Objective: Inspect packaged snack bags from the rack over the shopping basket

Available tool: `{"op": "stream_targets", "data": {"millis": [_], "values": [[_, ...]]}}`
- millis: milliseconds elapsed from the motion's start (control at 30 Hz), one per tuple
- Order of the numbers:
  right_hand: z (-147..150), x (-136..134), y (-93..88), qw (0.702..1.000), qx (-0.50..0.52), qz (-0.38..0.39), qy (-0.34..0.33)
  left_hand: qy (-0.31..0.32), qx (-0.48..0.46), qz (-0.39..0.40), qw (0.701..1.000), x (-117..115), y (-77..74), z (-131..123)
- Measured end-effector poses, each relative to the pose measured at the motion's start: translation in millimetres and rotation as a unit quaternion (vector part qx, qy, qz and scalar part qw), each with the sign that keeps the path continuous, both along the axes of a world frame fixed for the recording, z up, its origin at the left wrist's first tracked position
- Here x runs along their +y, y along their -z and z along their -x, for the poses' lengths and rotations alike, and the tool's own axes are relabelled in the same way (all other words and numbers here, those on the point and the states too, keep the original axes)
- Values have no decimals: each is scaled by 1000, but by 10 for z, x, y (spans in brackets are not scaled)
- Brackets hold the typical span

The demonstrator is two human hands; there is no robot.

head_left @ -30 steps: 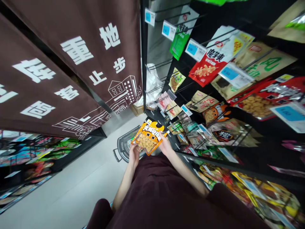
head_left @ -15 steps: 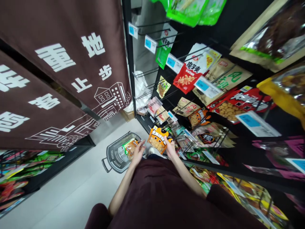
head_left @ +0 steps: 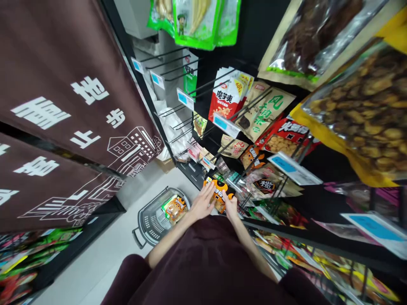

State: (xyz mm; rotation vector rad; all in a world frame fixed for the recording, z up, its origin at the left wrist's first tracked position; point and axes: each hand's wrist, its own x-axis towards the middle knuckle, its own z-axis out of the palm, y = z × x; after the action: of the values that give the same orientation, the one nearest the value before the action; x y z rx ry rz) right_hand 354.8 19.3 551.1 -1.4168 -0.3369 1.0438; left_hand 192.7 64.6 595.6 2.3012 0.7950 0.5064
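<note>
An orange and black snack bag (head_left: 219, 196) is in front of my body, close to the lower hooks of the rack. My right hand (head_left: 231, 206) grips its right edge, thumb on the front. Across the bag's left part lies my left hand (head_left: 203, 202), its fingers stretched out flat against the front. On the floor to the left stands a grey plastic basket (head_left: 146, 220) with a folding handle. Inside it are an orange snack bag (head_left: 174, 208) and some green-edged packaging, partly overlapping.
A black rack with hooks on the right holds hanging snack bags, among them red-and-white bags (head_left: 226, 95) and a large yellow-edged bag (head_left: 365, 114). Price tags (head_left: 225, 124) stick out at the hook ends. Brown curtains (head_left: 73, 106) with white characters hang on the left.
My left hand has moved right, from above the basket onto the front of the snack bag. My right hand still holds the bag. The view has shifted toward the rack.
</note>
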Motion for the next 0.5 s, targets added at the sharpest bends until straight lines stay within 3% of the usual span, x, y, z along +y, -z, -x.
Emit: {"op": "stream_targets", "data": {"millis": [233, 500], "values": [[-257, -68, 110, 999, -44, -4, 31, 45, 84, -42, 995, -54, 161, -524], [-383, -73, 114, 996, -87, -5, 36, 50, 114, -77, 989, -81, 156, -705]]}}
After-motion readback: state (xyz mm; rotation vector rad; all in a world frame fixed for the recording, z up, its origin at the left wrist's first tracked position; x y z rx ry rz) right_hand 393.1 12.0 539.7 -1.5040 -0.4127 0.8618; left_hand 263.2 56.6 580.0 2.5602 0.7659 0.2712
